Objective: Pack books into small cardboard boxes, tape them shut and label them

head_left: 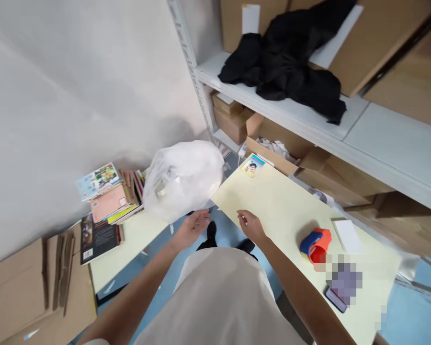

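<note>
My left hand (194, 228) is in front of me over the gap between two pale tables, its fingers loosely stretched and nothing seen in them. It is nearest to a bulky white plastic bag (183, 179) in the corner, without visible contact. My right hand (250, 224) is by the inner edge of the right table (273, 201), with its fingers curled in and no object showing. A small colourful booklet (253, 165) lies at that table's far corner. An orange and blue tape dispenser (315, 244) rests farther right.
Stacked books (107, 201) lie on the left table (129, 254), beside flattened cardboard (17, 292). A phone (335, 299) and a white card (346, 235) are on the right table. Behind it, a metal shelf (398, 134) carries boxes and black cloth (287, 67).
</note>
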A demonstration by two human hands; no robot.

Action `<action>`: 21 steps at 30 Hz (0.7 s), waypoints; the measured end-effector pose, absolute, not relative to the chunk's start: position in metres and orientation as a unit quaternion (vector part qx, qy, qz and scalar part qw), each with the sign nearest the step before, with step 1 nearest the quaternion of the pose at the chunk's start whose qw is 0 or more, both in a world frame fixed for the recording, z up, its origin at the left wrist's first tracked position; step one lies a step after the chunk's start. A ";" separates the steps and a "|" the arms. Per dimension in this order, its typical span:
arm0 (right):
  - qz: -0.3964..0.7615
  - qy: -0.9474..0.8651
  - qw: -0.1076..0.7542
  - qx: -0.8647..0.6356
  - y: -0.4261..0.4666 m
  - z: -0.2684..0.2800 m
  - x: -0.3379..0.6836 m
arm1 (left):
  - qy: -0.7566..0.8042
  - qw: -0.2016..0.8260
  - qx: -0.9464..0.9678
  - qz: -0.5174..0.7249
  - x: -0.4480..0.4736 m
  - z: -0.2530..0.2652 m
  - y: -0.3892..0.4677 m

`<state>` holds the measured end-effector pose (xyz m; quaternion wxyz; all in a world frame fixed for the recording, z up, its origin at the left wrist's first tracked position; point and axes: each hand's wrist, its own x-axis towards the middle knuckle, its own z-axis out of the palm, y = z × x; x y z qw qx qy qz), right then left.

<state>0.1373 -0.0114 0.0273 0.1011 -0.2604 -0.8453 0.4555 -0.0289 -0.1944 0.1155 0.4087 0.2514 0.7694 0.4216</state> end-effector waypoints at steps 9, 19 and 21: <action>0.310 -0.938 0.096 -0.123 -0.057 0.104 -0.058 | 0.839 0.263 0.284 0.383 -0.167 0.110 -0.254; 0.121 -0.955 -0.133 -0.238 -0.096 0.094 -0.142 | 0.798 0.359 0.448 0.184 -0.198 0.058 -0.250; 0.118 -0.956 -0.123 -0.240 -0.088 0.095 -0.135 | 0.794 0.374 0.442 0.185 -0.202 0.051 -0.256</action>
